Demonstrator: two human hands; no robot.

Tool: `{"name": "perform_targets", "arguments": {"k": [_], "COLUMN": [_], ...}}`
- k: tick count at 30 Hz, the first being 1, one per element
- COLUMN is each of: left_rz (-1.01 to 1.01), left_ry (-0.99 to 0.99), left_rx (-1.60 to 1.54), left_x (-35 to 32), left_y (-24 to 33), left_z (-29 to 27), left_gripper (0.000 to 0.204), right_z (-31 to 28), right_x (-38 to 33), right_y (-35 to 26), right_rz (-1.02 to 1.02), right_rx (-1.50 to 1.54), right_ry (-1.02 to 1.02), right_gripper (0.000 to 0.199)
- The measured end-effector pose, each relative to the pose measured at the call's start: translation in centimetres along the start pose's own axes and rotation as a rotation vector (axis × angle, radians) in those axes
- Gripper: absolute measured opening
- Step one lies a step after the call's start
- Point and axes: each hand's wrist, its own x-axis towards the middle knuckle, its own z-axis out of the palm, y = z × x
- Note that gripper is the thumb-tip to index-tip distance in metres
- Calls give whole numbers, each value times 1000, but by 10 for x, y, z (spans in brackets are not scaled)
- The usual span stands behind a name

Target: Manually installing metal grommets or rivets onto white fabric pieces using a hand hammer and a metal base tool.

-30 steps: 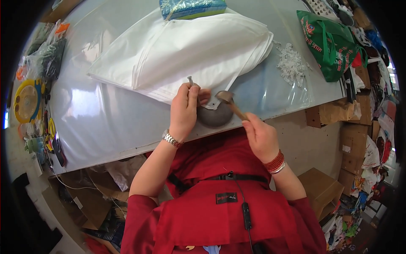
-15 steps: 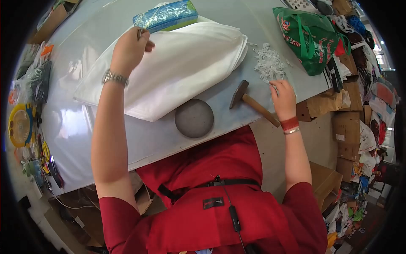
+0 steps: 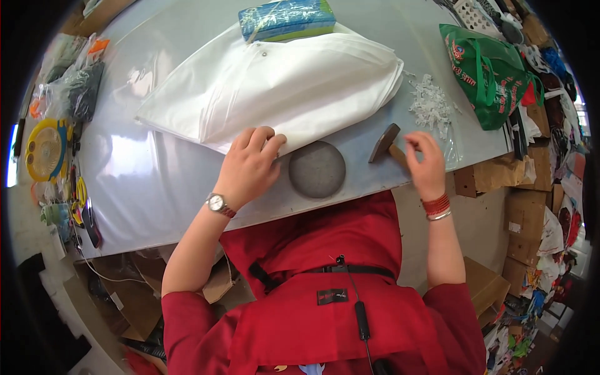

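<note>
A folded white fabric sheet (image 3: 300,94) lies across the table, with a small metal eyelet (image 3: 264,54) showing near its far edge. My left hand (image 3: 251,164) is at the sheet's near edge, its fingers bent over the fabric. Just right of it sits a round dark grey block (image 3: 317,169). A hammer (image 3: 385,144) rests beside the block, its wooden handle partly behind my right hand (image 3: 428,164). The right fingers are curled together; what they hold, if anything, is too small to see. Beyond that hand is a pile of small clear plastic pieces (image 3: 431,105).
A blue-green plastic-wrapped pack (image 3: 287,20) presses on the sheet's far side. On the right stands a green bag (image 3: 487,75). A yellow-rimmed disc (image 3: 45,150) and plastic bags line the left edge. Cardboard boxes (image 3: 528,215) are stacked beyond the table's right side.
My left hand has come from the sheet's far side to its near edge, beside the block. My right hand has drawn back from the plastic pieces toward the hammer.
</note>
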Motion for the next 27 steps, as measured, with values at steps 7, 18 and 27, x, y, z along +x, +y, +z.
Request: {"name": "perform_targets", "arguments": {"k": [7,18,27], "left_rz": [-308,-225,-290], "left_ry": [-74,43,-201], "left_rx": [-298,-306,-283], "left_x": [-13,-11,-5], "left_y": [-13,-14,-11], "left_z": [-5,3,1], "left_gripper": [20,19,25], "right_z": [65,92,93], "right_x": [-39,-55,-55], "right_y": [-82,-85,-81], "right_rz": [-292,-261,-272], "right_rx": [268,290,291], "right_ry": [-183,-178,-157], "right_gripper": [18,18,18]}}
